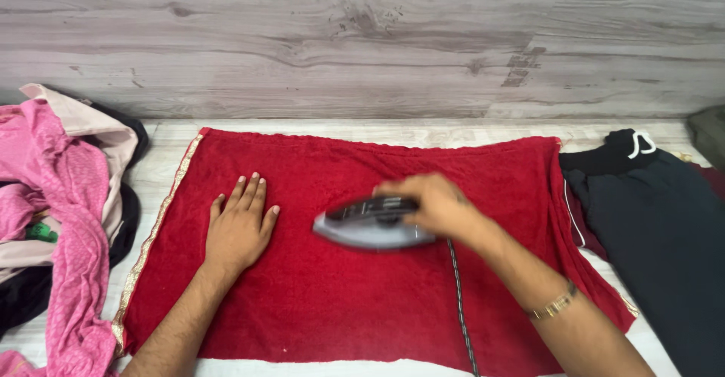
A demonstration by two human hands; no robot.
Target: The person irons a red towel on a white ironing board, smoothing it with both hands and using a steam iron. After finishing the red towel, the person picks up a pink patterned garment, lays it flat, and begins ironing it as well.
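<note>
A red cloth (pixel 340 301) with a gold border lies spread flat on the pale wooden surface. My left hand (pixel 239 226) rests palm down on it, fingers together and pointing away from me. My right hand (pixel 434 205) grips the black handle of a grey electric iron (pixel 371 226), which sits on the cloth's middle with its tip pointing left. The iron looks blurred. Its dark cord (pixel 459 309) runs down over the cloth towards me. A gold bracelet (pixel 553 305) circles my right wrist.
A heap of pink, beige and black clothes (pixel 57 211) lies at the left. Dark trousers with a white drawstring (pixel 657 226) lie at the right, overlapping the red cloth's edge. A grey wood-grain wall (pixel 362 37) stands close behind the surface.
</note>
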